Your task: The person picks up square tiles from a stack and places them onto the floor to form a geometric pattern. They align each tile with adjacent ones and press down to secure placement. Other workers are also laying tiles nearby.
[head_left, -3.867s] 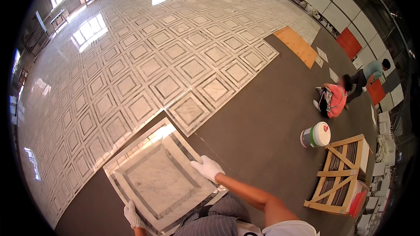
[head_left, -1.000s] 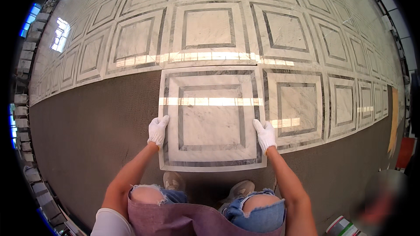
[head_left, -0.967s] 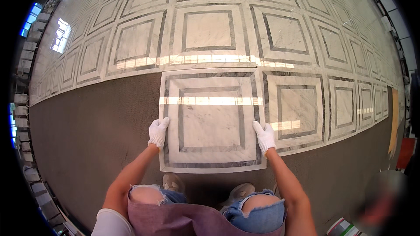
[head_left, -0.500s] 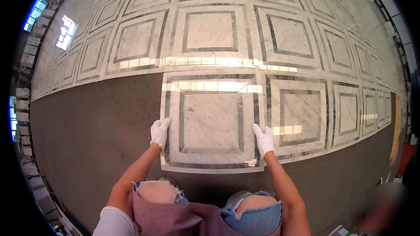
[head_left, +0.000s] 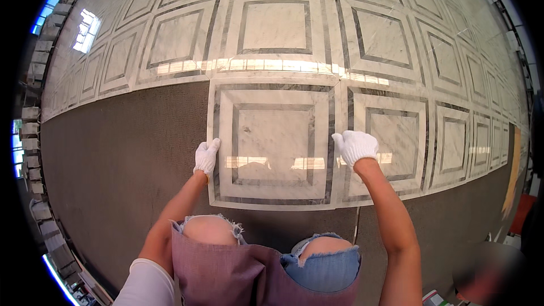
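A large polished marble tile, pale with grey square borders, lies in front of my knees beside the laid tiles. My left hand, in a white knit glove, holds its left edge, thumb on top and the other fingers mostly hidden. My right hand, gloved alike, is curled into a fist with the thumb toward the tile's right edge. That fist is over the seam and the neighbouring tile. Nothing shows in it.
Matching tiles spread ahead and to the right. Dark grey, rough bedding lies left and along the near side. A thin pale strip runs there by my right knee. Stacked pale blocks line the far left; a wooden strip lies right.
My right hand has left the tile's right edge and closed into a fist over the seam. The tile's near side looks lower, and its reflections have shifted toward me. The left hand keeps its edge.
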Tool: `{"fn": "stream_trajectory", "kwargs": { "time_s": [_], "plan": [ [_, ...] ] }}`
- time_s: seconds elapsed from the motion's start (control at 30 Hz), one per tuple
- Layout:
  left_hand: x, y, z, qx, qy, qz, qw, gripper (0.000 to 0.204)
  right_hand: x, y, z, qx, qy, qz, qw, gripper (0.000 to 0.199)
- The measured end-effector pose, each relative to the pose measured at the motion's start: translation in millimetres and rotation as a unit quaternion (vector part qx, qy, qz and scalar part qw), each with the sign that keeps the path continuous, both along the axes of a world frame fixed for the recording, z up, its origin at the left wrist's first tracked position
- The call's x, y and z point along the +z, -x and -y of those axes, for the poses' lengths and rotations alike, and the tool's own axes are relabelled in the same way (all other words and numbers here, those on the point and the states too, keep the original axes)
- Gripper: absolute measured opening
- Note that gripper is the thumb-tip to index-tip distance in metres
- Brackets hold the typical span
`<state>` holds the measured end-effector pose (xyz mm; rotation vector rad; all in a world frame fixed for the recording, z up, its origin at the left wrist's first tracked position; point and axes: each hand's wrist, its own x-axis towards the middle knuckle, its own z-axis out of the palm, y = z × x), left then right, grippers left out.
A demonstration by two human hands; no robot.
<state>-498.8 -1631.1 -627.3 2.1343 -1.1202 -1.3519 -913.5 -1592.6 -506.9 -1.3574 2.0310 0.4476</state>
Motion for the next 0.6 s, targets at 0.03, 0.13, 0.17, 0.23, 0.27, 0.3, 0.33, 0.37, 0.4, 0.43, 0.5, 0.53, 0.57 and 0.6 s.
{"fn": "stream_trajectory", "kwargs": {
  "time_s": [0.03,0.13,0.17,0.23,0.27,0.3,0.33,0.37,0.4,0.43,0.5,0.53,0.57,0.6],
  "plan": [
    [4,1,3,-0.001,-0.002,0.002,1.000,0.045,2,4,5,0.003,0.030,0.006,1.000,0.052],
    [-1,-2,4,-0.015,-0.018,0.017,1.000,0.045,5,22,4,-0.054,0.115,0.037,0.991,0.048],
    [-1,-7,3,-0.012,-0.023,0.014,1.000,0.044,3,24,-2,-0.074,0.119,0.034,0.989,0.046],
    [3,-9,5,-0.026,-0.025,0.013,0.999,0.045,-1,38,-13,-0.116,0.137,0.020,0.984,0.044],
    [-1,-13,5,-0.042,-0.020,0.027,0.999,0.046,-12,48,-26,-0.096,0.163,0.004,0.982,0.043],
    [1,-5,6,-0.051,-0.023,0.026,0.998,0.048,-30,61,-49,-0.078,0.186,-0.017,0.979,0.044],
    [-1,-4,6,-0.058,-0.019,0.030,0.998,0.049,-44,68,-67,-0.057,0.212,-0.032,0.975,0.044],
    [-4,-6,6,-0.063,-0.016,0.036,0.997,0.050,-53,69,-79,-0.052,0.151,-0.045,0.986,0.053],
    [-7,-8,6,-0.068,-0.012,0.041,0.997,0.051,-62,64,-90,-0.019,0.177,-0.066,0.982,0.056],
    [-8,-11,6,-0.082,-0.014,0.061,0.995,0.052,-68,56,-99,0.014,0.202,-0.088,0.975,0.060],
    [-8,-12,8,-0.110,-0.018,0.098,0.989,0.055,-73,43,-104,0.023,0.201,-0.112,0.973,0.071],
    [-7,-10,7,-0.115,-0.020,0.105,0.988,0.055,-76,40,-104,0.018,0.200,-0.121,0.972,0.072],
    [-6,-9,7,-0.121,-0.022,0.112,0.986,0.056,-82,39,-105,0.014,0.198,-0.131,0.971,0.073],
    [-1,-7,9,-0.125,-0.023,0.120,0.985,0.056,-83,37,-101,0.010,0.198,-0.140,0.970,0.074]
  ]
}}
